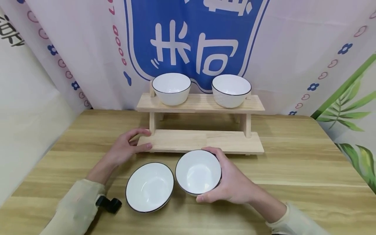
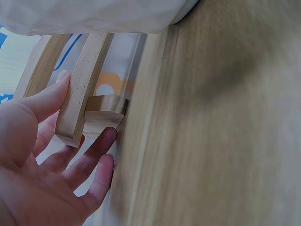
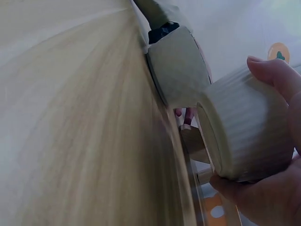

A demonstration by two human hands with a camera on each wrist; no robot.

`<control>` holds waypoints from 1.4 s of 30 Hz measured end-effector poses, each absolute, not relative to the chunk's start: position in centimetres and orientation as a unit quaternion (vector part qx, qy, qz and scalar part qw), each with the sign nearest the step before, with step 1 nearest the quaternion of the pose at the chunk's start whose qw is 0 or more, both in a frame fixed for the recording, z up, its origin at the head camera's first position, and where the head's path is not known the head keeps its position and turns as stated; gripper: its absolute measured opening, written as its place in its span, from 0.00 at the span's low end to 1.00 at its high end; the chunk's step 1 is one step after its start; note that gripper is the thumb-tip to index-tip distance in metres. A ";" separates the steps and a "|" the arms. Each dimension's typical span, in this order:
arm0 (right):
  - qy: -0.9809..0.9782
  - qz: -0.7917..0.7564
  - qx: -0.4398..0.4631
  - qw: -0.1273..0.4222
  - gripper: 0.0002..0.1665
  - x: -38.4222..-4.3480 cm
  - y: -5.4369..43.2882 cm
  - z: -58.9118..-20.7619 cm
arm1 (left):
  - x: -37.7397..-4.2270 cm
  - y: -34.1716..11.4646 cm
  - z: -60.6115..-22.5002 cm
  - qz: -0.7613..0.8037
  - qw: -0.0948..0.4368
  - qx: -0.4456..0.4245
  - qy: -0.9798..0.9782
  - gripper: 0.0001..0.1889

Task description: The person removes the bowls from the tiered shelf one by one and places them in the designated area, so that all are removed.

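My left hand (image 1: 124,147) holds the left end of the lower board of a two-tier wooden shelf (image 1: 182,140). In the left wrist view the thumb lies on one face of the board (image 2: 77,103), and the fingers reach round its other side. My right hand (image 1: 232,182) grips a white bowl (image 1: 198,171) with a dark rim, thumb and fingers on opposite sides. The right wrist view shows this bowl's ribbed wall (image 3: 249,122) and its base raised off the table. Left of it, a second white bowl (image 1: 149,187) stands on the table.
Two more white bowls, one at left (image 1: 171,88) and one at right (image 1: 231,89), stand on the shelf's upper board (image 1: 199,102). Behind the wooden table (image 1: 293,156) hangs a printed curtain (image 1: 282,65). A black device (image 1: 108,204) is on the left wrist.
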State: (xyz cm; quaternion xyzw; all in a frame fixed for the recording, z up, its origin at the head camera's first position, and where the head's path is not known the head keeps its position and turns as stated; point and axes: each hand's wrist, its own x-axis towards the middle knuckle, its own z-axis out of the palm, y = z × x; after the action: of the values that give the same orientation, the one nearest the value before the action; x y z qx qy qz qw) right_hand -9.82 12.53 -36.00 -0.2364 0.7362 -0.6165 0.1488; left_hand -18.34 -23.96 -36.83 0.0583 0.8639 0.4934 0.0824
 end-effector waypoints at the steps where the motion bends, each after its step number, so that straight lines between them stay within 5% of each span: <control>1: 0.736 -0.616 -0.236 0.154 0.67 -9.8 12.5 -36.1 | -18.3 -24.0 -36.8 0.492 0.083 0.058 0.865 0.28; 42: 0.754 -0.568 -0.258 0.206 0.66 -10.4 12.8 -37.8 | -18.2 -23.9 -36.9 0.485 0.077 0.058 0.869 0.29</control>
State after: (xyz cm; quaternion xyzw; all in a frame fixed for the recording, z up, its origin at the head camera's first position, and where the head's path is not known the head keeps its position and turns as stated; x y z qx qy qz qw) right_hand -10.42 12.83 -37.80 -0.2582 0.7536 -0.5683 0.2059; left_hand -18.20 -23.92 -36.85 0.0585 0.8690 0.4854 0.0767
